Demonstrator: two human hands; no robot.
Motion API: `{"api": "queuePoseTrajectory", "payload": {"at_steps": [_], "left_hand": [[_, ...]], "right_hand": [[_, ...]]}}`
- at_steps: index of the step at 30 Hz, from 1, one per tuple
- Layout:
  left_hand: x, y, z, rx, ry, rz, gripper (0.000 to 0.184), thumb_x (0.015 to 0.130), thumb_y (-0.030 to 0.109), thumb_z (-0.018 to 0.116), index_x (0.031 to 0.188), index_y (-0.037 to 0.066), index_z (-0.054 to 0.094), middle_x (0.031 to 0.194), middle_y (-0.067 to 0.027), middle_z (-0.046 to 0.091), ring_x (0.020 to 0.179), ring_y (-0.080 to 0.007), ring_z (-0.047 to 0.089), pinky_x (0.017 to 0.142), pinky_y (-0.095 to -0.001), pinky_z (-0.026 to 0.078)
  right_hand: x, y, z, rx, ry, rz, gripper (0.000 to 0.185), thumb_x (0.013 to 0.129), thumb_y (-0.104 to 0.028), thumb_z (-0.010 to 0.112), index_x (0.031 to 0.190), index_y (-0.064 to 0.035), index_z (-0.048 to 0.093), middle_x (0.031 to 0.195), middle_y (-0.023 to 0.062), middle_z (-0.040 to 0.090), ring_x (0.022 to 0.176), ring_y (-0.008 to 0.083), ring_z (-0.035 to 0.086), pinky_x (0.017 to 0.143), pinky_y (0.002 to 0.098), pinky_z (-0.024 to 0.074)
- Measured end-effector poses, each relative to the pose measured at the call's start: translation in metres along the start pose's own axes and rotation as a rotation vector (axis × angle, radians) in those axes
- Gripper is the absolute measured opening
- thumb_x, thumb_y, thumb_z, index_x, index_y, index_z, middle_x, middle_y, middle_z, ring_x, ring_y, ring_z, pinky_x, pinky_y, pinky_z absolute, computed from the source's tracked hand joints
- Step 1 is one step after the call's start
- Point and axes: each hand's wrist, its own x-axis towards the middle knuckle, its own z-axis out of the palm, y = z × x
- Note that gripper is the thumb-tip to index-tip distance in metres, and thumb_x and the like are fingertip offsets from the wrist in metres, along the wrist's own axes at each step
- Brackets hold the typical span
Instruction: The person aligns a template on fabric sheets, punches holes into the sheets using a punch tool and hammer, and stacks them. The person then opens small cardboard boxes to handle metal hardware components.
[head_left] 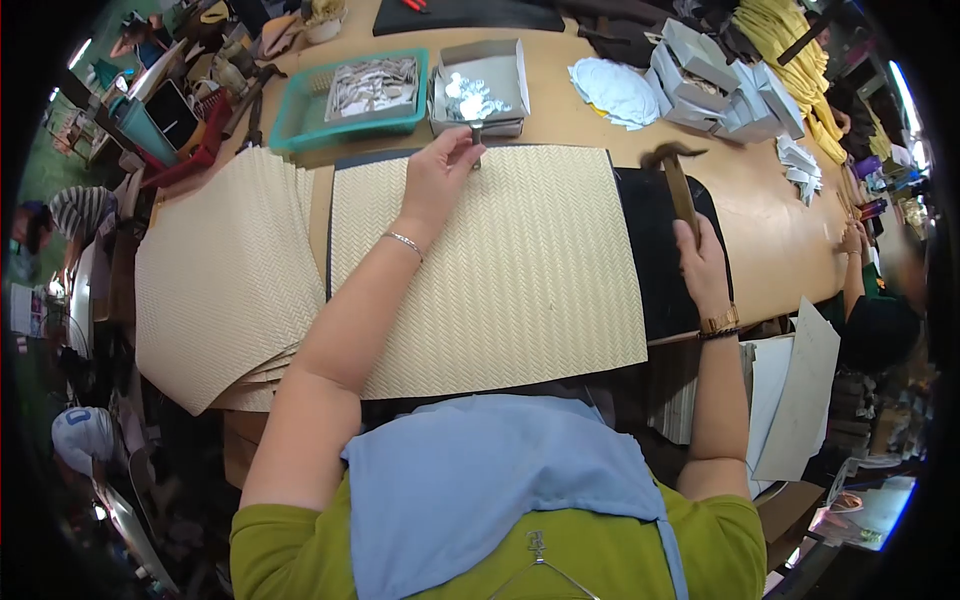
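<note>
A cream woven-textured sheet (500, 270) lies flat before me, over a dark mat. My left hand (443, 175) is over its far edge, fingers pinched on a small upright metal punch-like tool (477, 128). Just beyond it, a grey box (485, 60) holds shiny silver pieces (475, 98). In my right hand (703, 262), closed round the handle, is a hammer (678, 185) raised over a black pad (665, 290) right of the sheet. The hammer head is slightly blurred.
Similar cream sheets (225, 270) are stacked at left. A green basket (278, 135) with small pieces stands at the back. White round pieces (612, 90), white boxes (700, 50) and yellow material (780, 40) lie at back right. Other people work on both sides.
</note>
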Motion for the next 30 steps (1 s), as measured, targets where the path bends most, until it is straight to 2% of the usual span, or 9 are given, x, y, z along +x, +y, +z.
{"api": "queuePoseTrajectory", "payload": {"at_steps": [2, 4, 9, 12, 14, 19, 23, 24, 30], "left_hand": [[-0.001, 0.001, 0.0, -0.003, -0.003, -0.001, 0.028, 0.086, 0.012, 0.069, 0.11, -0.002, 0.062, 0.093, -0.0117, 0.069, 0.083, -0.0156, 0.067, 0.075, -0.0275, 0.053], [-0.001, 0.0, 0.001, -0.016, -0.005, -0.012, 0.029, 0.086, 0.012, 0.069, 0.11, -0.002, 0.061, 0.093, -0.0122, 0.069, 0.083, -0.0158, 0.067, 0.075, -0.0278, 0.053], [0.0, -0.002, 0.001, -0.001, 0.0, 0.031, 0.027, 0.087, 0.013, 0.069, 0.109, 0.0, 0.062, 0.091, -0.0071, 0.068, 0.083, -0.0108, 0.063, 0.074, -0.0252, 0.053], [0.001, 0.0, -0.001, 0.034, -0.028, -0.034, 0.027, 0.087, 0.012, 0.069, 0.109, -0.001, 0.062, 0.092, -0.0075, 0.067, 0.082, -0.0111, 0.062, 0.074, -0.0256, 0.053], [0.002, -0.008, 0.002, -0.032, -0.004, -0.004, 0.027, 0.087, 0.013, 0.068, 0.109, -0.002, 0.061, 0.092, -0.0079, 0.067, 0.081, -0.0114, 0.062, 0.073, -0.0259, 0.053], [-0.001, 0.0, 0.0, 0.024, -0.007, 0.028, 0.027, 0.088, 0.014, 0.067, 0.109, -0.002, 0.061, 0.092, -0.0094, 0.068, 0.081, -0.013, 0.063, 0.071, -0.0269, 0.053], [0.002, -0.003, -0.001, 0.068, -0.012, 0.06, 0.025, 0.088, 0.014, 0.067, 0.107, -0.001, 0.061, 0.09, -0.0126, 0.069, 0.08, -0.0178, 0.066, 0.072, -0.0296, 0.053], [0.002, 0.003, 0.0, 0.074, -0.01, 0.066, 0.024, 0.088, 0.014, 0.066, 0.106, -0.001, 0.061, 0.089, -0.0143, 0.069, 0.079, -0.0202, 0.067, 0.071, -0.0307, 0.052], [-0.002, 0.001, 0.0, 0.28, -0.031, 0.08, 0.017, 0.096, 0.015, 0.053, 0.104, 0.0, 0.051, 0.087, -0.015, 0.068, 0.077, -0.0228, 0.067, 0.07, -0.0335, 0.052]], "right_hand": [[0.002, -0.047, 0.009, 0.236, -0.081, -0.01, 0.035, 0.093, -0.023, 0.061, 0.118, 0.0007, 0.054, 0.083, 0.0087, 0.063, 0.074, 0.0156, 0.058, 0.069, 0.029, 0.0476], [0.007, -0.085, 0.022, 0.23, -0.064, -0.262, 0.033, 0.093, -0.022, 0.061, 0.116, 0.0013, 0.054, 0.078, 0.0081, 0.062, 0.069, 0.0153, 0.057, 0.064, 0.0316, 0.0471], [0.022, -0.149, 0.054, 0.079, -0.202, -0.501, 0.028, 0.093, -0.024, 0.058, 0.1, 0.0025, 0.052, 0.079, 0.0231, 0.06, 0.071, 0.035, 0.06, 0.067, 0.0401, 0.047], [0.024, -0.164, 0.049, -0.125, -0.36, -0.442, 0.029, 0.093, -0.025, 0.058, 0.101, 0.0016, 0.052, 0.081, 0.0221, 0.062, 0.074, 0.037, 0.061, 0.068, 0.0434, 0.0469], [0.028, -0.175, 0.037, -0.133, -0.269, -0.605, 0.029, 0.092, -0.025, 0.058, 0.103, 0.0004, 0.052, 0.081, 0.0208, 0.063, 0.074, 0.0366, 0.061, 0.068, 0.042, 0.0469], [0.024, -0.2, 0.041, 0.595, -0.029, -0.618, 0.021, 0.093, -0.015, 0.058, 0.108, -0.0018, 0.051, 0.076, 0.013, 0.059, 0.066, 0.0277, 0.059, 0.064, 0.0348, 0.0474], [0.035, -0.156, 0.077, 0.01, -0.015, -0.846, 0.028, 0.094, -0.02, 0.056, 0.11, 0.0012, 0.048, 0.082, 0.0226, 0.061, 0.076, 0.039, 0.06, 0.072, 0.0409, 0.0485], [0.019, -0.159, 0.077, -0.251, -0.287, -0.445, 0.032, 0.094, -0.026, 0.055, 0.106, 0.0023, 0.05, 0.084, 0.026, 0.062, 0.08, 0.043, 0.061, 0.072, 0.0448, 0.048], [0.009, -0.096, 0.046, -0.079, -0.083, -0.383, 0.035, 0.092, -0.032, 0.057, 0.111, -0.0035, 0.052, 0.089, 0.0239, 0.065, 0.085, 0.0412, 0.063, 0.072, 0.0446, 0.0499]]}}
